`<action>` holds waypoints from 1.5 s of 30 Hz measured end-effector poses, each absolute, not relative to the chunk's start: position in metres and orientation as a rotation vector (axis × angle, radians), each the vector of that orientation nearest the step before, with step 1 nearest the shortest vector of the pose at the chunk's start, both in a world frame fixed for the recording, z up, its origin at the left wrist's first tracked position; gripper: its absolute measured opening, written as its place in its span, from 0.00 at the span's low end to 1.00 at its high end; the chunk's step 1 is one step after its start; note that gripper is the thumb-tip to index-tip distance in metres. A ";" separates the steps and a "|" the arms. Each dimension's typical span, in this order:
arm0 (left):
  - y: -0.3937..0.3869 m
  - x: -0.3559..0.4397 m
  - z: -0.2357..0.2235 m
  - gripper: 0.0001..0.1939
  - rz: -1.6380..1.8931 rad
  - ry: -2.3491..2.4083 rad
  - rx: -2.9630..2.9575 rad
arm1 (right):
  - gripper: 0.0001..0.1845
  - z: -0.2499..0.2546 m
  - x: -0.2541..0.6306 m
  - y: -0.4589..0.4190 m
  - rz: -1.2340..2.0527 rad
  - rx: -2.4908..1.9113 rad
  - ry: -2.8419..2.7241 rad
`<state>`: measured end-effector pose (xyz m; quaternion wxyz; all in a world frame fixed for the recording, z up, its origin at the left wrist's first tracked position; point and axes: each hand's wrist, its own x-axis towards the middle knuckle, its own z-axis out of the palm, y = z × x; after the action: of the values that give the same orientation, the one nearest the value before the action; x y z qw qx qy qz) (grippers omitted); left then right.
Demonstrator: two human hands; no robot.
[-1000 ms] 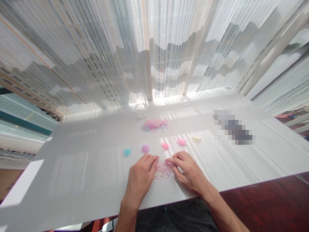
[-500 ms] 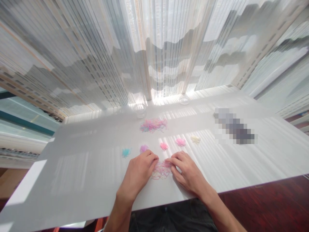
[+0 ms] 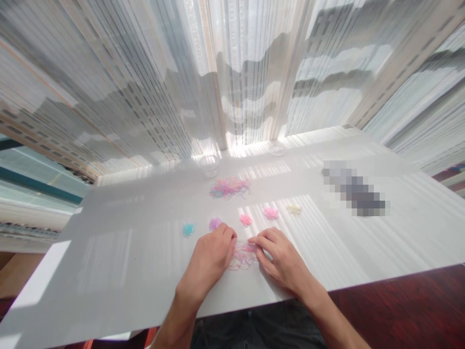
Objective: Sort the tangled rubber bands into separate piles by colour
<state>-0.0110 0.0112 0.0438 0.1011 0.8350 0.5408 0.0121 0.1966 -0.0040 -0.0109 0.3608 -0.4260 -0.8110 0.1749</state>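
Between my hands lies a loose pile of thin pastel strands (image 3: 242, 256), pink, lilac and pale yellow, that look like small rubber bands. My left hand (image 3: 215, 249) is at its left edge, fingers curled in and thumb against them; whatever they pinch is hidden. On the right, my right hand (image 3: 279, 253) reaches over the pile's edge, index finger stretched and thumb apart. Beyond them lie small sorted heaps: a turquoise heap (image 3: 188, 230), a lilac heap (image 3: 215, 223) partly behind my left hand, a coral-pink heap (image 3: 246, 220), a pink heap (image 3: 271, 213) and a pale yellow heap (image 3: 294, 209).
A larger mixed pile of strands (image 3: 229, 188) lies farther back on the white table (image 3: 145, 271). Behind it stand a clear round container (image 3: 209, 166) and a clear shallow dish (image 3: 278, 150). A blurred-out object (image 3: 354, 189) lies at right. Striped curtains (image 3: 240, 72) hang along the back edge.
My left hand's fingers have curled in more and drawn slightly left from the pile. My right hand has barely moved. The heaps look the same.
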 end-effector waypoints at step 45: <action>-0.006 -0.010 0.029 0.09 0.809 1.251 2.336 | 0.10 0.000 0.200 -0.008 0.538 -0.999 -1.855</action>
<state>-0.0097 -0.0060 0.0285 0.1841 0.8287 0.4439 0.2871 0.1998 -0.0078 0.0002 0.4648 -0.4069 -0.7553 0.2190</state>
